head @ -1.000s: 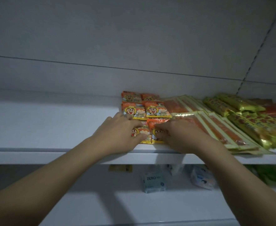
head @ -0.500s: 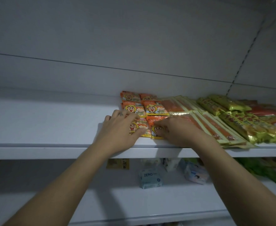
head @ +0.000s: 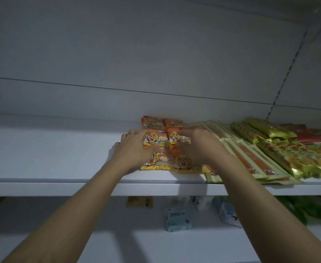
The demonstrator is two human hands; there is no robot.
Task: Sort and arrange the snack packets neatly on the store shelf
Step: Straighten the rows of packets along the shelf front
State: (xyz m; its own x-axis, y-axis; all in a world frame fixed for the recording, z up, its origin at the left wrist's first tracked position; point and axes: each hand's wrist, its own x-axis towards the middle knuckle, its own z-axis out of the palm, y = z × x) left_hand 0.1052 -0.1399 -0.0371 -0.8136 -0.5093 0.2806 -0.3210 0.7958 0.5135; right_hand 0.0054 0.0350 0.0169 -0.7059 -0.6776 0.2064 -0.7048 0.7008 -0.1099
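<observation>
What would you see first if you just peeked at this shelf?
First, the bright orange cartoon-face packets in the middle of the upper shelf, with the left hand and the right hand on their middle row. To their right lie long orange packets and shiny yellow packets. Below, on the lower shelf, sits a pale blue ZERO pack.

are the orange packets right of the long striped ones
No, the orange packets lie left of the long striped packets on the same shelf.
</observation>
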